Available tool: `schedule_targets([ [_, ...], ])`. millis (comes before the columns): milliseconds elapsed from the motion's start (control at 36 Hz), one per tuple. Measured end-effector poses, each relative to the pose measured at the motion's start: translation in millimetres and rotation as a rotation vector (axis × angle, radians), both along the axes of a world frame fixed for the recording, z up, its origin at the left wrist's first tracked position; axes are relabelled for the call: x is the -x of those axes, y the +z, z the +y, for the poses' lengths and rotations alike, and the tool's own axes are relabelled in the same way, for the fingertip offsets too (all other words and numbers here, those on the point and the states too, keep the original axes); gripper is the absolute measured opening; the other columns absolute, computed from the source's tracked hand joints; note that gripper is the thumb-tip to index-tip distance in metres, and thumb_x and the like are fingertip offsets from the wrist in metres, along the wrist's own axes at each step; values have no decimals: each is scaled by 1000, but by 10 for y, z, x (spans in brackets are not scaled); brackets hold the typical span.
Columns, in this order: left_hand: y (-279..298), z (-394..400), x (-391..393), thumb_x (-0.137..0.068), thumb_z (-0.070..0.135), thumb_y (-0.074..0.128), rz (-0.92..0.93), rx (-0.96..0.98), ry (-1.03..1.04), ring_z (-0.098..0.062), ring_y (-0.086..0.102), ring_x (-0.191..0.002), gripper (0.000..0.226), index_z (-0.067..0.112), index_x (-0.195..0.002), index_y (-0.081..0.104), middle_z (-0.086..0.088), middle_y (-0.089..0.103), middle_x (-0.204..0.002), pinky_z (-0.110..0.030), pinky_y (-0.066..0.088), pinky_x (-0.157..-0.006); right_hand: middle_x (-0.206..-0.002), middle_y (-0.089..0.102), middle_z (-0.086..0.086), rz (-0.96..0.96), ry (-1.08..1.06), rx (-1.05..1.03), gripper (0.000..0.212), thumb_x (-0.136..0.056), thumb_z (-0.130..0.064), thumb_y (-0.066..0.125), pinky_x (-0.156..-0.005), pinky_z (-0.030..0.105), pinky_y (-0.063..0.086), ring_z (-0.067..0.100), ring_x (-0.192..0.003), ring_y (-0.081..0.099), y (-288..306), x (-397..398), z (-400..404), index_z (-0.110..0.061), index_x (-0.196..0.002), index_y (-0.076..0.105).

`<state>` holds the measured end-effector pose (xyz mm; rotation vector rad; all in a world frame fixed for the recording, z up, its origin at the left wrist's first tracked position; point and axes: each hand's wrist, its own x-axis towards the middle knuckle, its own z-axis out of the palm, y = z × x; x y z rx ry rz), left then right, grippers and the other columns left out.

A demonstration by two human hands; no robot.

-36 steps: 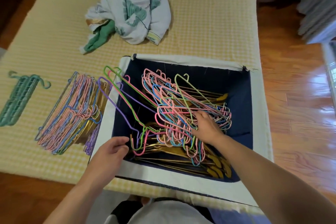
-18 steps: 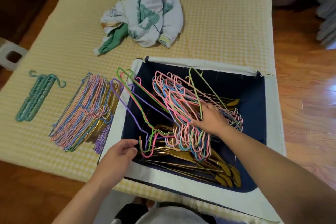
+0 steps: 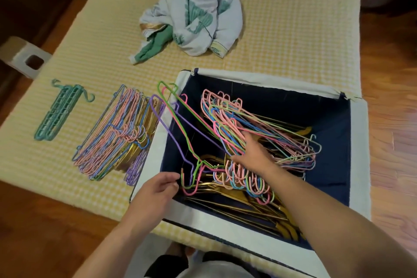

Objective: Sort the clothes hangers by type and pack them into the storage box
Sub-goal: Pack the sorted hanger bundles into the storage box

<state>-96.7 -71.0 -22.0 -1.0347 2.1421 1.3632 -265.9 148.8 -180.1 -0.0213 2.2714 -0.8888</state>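
The storage box [image 3: 358,142] has a navy inside and a white rim, and it sits on the bed's near edge. Gold hangers [image 3: 243,205] lie on its bottom. My right hand [image 3: 252,153] grips a bundle of pink, blue and green wire hangers [image 3: 259,124] inside the box. My left hand [image 3: 158,189] pinches the hooks of three loose hangers [image 3: 180,124], purple, green and pink, which lean over the box's left rim. A pile of coloured and gold hangers [image 3: 117,133] lies left of the box. Further left lies a teal folding hanger [image 3: 58,110].
The yellow checked bed cover [image 3: 293,29] carries a crumpled pale garment [image 3: 198,11] behind the box. A white stool [image 3: 22,56] stands at the bed's left side. Wooden floor [image 3: 392,142] runs along the right and near-left edges.
My right hand has pushed the coloured bundle lower and flatter in the box. My left hand stays at the loose hangers' hooks. The view has shifted to the left.
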Motion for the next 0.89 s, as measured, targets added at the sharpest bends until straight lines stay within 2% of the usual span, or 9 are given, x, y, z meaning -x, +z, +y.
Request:
schedule_targets([
  [83,18,3,-1,-103,23,58,5,-9,-10,18,60,-94,19,36,-110,70,17,71,-108,-13,41,-80,-103,63,-8,60,-79,-77,49,-87,-44,74,-71,29,50,16,-86,62,5,85,-113,-29,-128,53],
  [167,-1,-34,-6,-103,23,59,10,-10,-16,19,59,-94,19,36,-111,71,18,72,-109,-14,42,-83,-88,68,0,30,-116,-93,40,-84,-60,70,-63,27,45,21,-78,64,30,249,-182,-24,-102,69],
  [306,11,-42,-15,-103,24,59,6,-10,4,16,61,-96,19,36,-109,72,22,73,-105,-12,42,-82,-72,60,-3,-66,-108,-8,37,-88,-52,72,-53,25,34,14,-66,58,172,374,-186,-24,-70,54],
  [417,8,-9,2,-103,21,58,3,-48,41,9,60,-109,25,34,-123,65,17,68,-120,-15,45,-94,-85,69,-1,-201,10,83,22,-86,-38,78,-69,28,48,20,-82,66,181,403,-329,-22,-84,63],
  [528,-6,32,204,-101,21,61,-20,-209,165,-12,45,-138,63,25,-157,33,8,46,-150,-27,33,-107,-102,65,-4,-223,88,110,34,-82,-34,82,-92,34,49,18,-95,62,176,525,-512,-25,-106,61],
  [611,-108,38,493,-93,27,71,-32,-286,272,-20,46,-140,84,27,-161,22,5,40,-158,-32,39,-105,-103,67,1,-230,77,47,35,-81,-35,83,-91,37,51,19,-91,62,121,555,-616,-19,-102,60],
  [750,-251,121,925,-98,20,62,-19,-351,357,-7,68,-94,34,20,-131,56,4,73,-117,-22,44,-71,-97,49,2,-174,-8,-25,46,-85,-28,81,-82,32,42,22,-91,49,206,501,-662,-11,-120,55],
  [806,-320,123,1037,-94,26,67,11,-385,405,-11,69,-103,34,21,-126,58,0,71,-123,-23,47,-77,-95,51,2,-166,-28,-41,46,-84,-24,82,-82,32,43,22,-86,51,186,478,-673,-11,-121,57],
  [889,-391,117,1200,-95,25,68,43,-391,495,-26,65,-118,27,13,-118,62,-11,71,-124,-39,47,-95,-89,58,1,-160,-22,-79,34,-82,-22,83,-77,31,46,17,-72,52,124,493,-681,-20,-93,51],
])
